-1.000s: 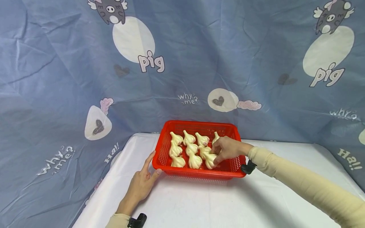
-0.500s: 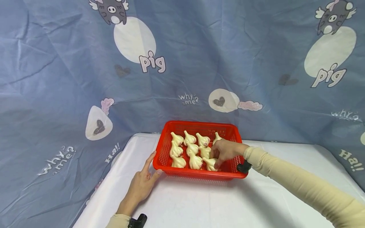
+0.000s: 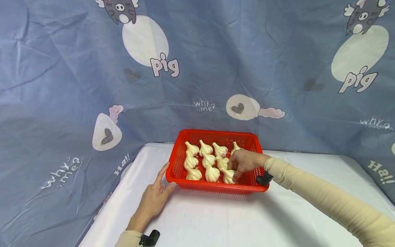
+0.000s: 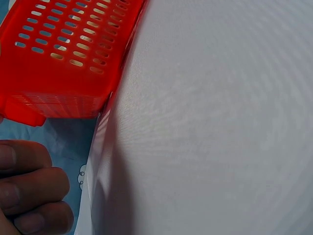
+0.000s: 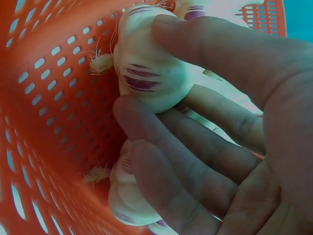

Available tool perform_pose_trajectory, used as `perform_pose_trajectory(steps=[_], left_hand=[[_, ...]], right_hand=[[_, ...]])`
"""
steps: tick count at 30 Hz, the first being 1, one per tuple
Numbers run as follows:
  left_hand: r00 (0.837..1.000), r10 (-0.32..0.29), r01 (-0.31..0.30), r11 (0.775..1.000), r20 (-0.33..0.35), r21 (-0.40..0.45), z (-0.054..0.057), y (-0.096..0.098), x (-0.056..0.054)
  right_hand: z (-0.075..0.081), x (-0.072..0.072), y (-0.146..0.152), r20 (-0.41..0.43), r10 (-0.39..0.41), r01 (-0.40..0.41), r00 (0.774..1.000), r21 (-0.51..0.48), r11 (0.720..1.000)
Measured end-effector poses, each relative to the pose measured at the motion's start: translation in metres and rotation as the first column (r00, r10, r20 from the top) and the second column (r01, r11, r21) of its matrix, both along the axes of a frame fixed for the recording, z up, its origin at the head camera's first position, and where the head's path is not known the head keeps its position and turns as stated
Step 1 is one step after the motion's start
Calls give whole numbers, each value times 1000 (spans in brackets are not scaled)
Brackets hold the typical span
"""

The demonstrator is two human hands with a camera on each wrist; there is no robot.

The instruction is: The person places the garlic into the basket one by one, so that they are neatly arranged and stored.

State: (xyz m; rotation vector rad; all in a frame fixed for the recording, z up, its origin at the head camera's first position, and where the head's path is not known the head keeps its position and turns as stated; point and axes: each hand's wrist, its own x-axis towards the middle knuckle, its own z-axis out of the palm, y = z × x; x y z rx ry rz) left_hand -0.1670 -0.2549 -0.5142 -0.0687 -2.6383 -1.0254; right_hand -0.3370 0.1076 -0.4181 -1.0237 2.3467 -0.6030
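My right hand (image 3: 247, 161) reaches into a red plastic basket (image 3: 213, 187) and pinches a garlic bulb (image 3: 228, 177) at the front of its right-hand column. In the right wrist view the thumb lies across this purple-streaked bulb (image 5: 151, 68) and the index fingertip is under it. Another bulb (image 5: 129, 193) sits close by the other fingers. My left hand (image 3: 154, 199) rests at the basket's front left corner, index finger along the left rim and thumb at the front rim. Its other fingers (image 4: 34, 191) are bent, below the rim and apart from the basket.
Several more garlic bulbs (image 3: 212, 174) stand in columns in the basket, stems pointing back. One bulb (image 3: 235, 146) at the back right is partly hidden by my right hand. A white-covered table (image 3: 213, 219) bears the basket; a blue printed cloth (image 3: 191, 68) hangs behind.
The pinched bulb tipped with its stem to the left half a second ago and now stands straighter. My right hand barely shifted; my left hand kept its place at the corner.
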Motion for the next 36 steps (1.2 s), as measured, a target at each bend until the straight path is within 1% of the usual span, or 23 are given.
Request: perform_pose_trajectory(steps=[8,15,23,27,36], left_hand=[[1000,1,-1,1000,1,2,2,1,0],[1000,7,-7,1000,-2,-3,2,0,-2],[1000,4,-4,1000,6,2,2,0,-1],[1000,3,-3,1000,18,7,3,0,-1],[1000,5,-5,1000,14,-4,2,1,1]], right_hand=[[2,0,0,-4,0,0,1000,28,1000],[3,0,1,-21,6,-6,1000,28,1000],[2,-1,0,-24,11,-10,1000,31,999],[1,-1,0,-19,11,-11,1000,28,1000],[2,3,1,12,5,-5,1000,7,1000]])
